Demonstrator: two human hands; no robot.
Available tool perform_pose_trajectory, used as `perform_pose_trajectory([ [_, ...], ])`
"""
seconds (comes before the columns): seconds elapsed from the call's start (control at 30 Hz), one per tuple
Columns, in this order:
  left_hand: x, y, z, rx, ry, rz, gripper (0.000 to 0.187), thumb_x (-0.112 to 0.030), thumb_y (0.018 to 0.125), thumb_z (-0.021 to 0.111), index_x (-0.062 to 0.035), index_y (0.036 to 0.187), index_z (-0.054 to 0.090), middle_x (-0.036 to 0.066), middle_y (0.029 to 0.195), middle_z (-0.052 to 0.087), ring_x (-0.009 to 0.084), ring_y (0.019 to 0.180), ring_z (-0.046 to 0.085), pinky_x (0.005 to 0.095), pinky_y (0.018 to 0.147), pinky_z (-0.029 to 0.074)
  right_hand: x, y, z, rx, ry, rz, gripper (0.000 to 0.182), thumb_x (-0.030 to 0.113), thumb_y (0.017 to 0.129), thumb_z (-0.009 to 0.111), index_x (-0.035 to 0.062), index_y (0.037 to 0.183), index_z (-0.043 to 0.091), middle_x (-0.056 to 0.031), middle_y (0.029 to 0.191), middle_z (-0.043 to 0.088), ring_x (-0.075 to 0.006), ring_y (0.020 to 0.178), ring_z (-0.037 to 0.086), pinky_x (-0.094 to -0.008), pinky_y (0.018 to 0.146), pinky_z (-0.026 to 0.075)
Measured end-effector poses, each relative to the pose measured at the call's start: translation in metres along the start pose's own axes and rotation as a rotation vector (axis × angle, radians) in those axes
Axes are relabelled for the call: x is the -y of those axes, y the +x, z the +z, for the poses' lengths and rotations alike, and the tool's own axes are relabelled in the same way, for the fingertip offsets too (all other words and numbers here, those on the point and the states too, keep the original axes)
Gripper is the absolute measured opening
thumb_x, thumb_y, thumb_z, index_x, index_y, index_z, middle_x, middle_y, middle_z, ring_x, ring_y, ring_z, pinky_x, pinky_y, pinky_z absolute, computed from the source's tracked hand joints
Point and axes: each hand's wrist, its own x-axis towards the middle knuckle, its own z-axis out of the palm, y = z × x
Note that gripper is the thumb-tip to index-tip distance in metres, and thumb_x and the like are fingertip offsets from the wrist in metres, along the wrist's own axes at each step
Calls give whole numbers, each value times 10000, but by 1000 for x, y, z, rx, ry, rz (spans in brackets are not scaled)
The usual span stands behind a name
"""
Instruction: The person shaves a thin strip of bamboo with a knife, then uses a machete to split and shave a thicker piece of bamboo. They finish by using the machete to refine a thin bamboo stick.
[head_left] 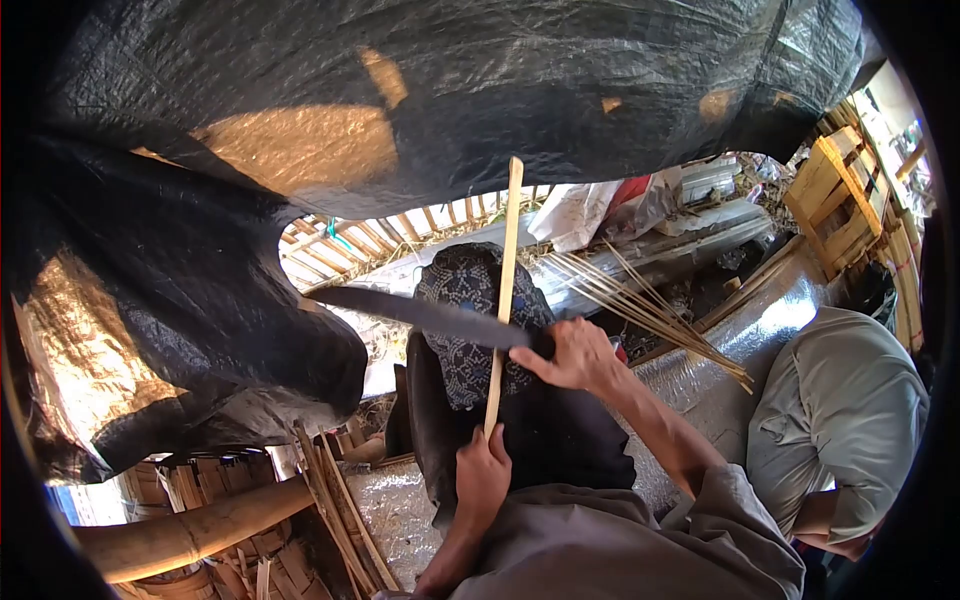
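Note:
My left hand (483,468) is closed around the lower end of a pale bamboo strip (508,245), which points up and away from me. In my right hand (575,355) is the dark handle of a long machete (425,318). Its broad blade reaches to the left and crosses over the strip, close above my right thumb. Below both lies a dark patterned cloth (460,365) spread over my lap, with black fabric around it.
A black tarpaulin (560,90) hangs across the top and left. Thin bamboo sticks (650,310) lie in a bundle at right, near a wooden crate (838,200). Another person in grey clothing (840,420) sits at my right. A thick bamboo pole (200,530) lies lower left.

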Motion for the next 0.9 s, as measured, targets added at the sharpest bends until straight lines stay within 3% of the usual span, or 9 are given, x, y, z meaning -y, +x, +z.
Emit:
perform_pose_trajectory([
  [0.03,2,-14,-4,-1,4,-4,239,-139,864,533,34,701,506,233,551,519,398,541,550,437,423,406,0,3,3,-118,80,-3,668,591,720,594,-32,490,518,-200,441,470,-389,473,538,-423,453,435],
  [0.17,0,-40,-20,48,-81,-95,218,-141,862,532,28,725,522,235,539,509,406,537,543,430,422,409,4,16,-4,-7,197,91,621,527,760,600,-39,511,533,-196,447,476,-374,498,553,-408,475,440],
  [0.27,10,-29,-21,66,-111,-89,217,-148,864,538,30,739,531,191,500,511,340,477,568,388,410,403,-3,13,6,-181,51,-133,588,519,753,617,-53,627,560,-169,452,468,-350,462,516,-388,442,414],
  [0.33,24,-17,-23,388,-422,-242,236,-177,873,543,25,751,542,104,497,532,194,440,572,313,403,404,-11,10,16,-246,-45,-170,590,528,739,626,-45,622,550,-162,453,456,-346,454,503,-394,434,406],
  [0.43,27,12,-16,377,-627,-223,259,-217,883,539,16,771,553,34,536,544,82,463,542,243,419,416,-16,4,21,-334,-107,-177,586,538,714,646,-22,593,525,-148,450,432,-337,443,487,-399,418,392],
  [0.63,13,58,-1,502,-752,-252,327,-286,923,462,22,839,530,63,616,560,108,490,545,228,472,459,-12,-4,17,-323,-122,-103,553,520,708,662,-8,632,513,-130,454,437,-326,431,484,-387,398,387],
  [0.77,16,62,4,578,-922,-270,333,-309,937,428,-2,826,495,31,564,515,93,416,471,223,387,360,-13,-1,19,-369,-100,-68,550,519,726,640,-22,711,546,-138,470,466,-336,445,517,-389,396,410],
  [0.83,17,59,4,656,-954,-270,332,-316,944,409,-13,827,474,15,541,480,85,391,431,225,360,315,-14,-3,17,-364,-72,-51,687,628,725,556,-18,491,522,-211,450,505,-353,469,579,-395,414,455],
  [0.9,21,61,6,716,-1165,-427,310,-310,952,389,-31,827,446,-13,518,402,71,366,369,228,340,243,-14,-4,5,-291,-10,-13,694,631,718,564,-28,505,524,-222,460,507,-365,499,588,-401,448,467],
])
